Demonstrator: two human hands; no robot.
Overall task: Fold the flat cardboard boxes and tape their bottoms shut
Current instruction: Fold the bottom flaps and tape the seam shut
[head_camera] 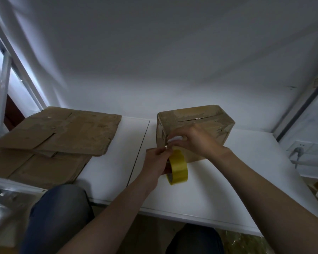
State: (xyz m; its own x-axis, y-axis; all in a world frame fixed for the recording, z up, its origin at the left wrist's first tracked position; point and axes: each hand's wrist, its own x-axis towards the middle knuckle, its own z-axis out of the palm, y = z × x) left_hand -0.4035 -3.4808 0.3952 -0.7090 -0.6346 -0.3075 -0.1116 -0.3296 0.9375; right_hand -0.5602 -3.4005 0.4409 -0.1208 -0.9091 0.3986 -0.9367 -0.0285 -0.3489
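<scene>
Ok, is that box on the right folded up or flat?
Folded up: the box stands as a block on the table, top flaps down; flat boxes lie left.

I am counting one folded cardboard box (195,118), one roll of yellow tape (178,167), one small white thing (174,139) and one white table (228,180). I am seeing two hands in front of me, the left hand (154,162) and the right hand (196,142). The pile of flat cardboard (62,131) is showing at least two sheets, though I am not making out the exact number, and I am counting two wall sockets (308,146) with one plug (298,150).
</scene>
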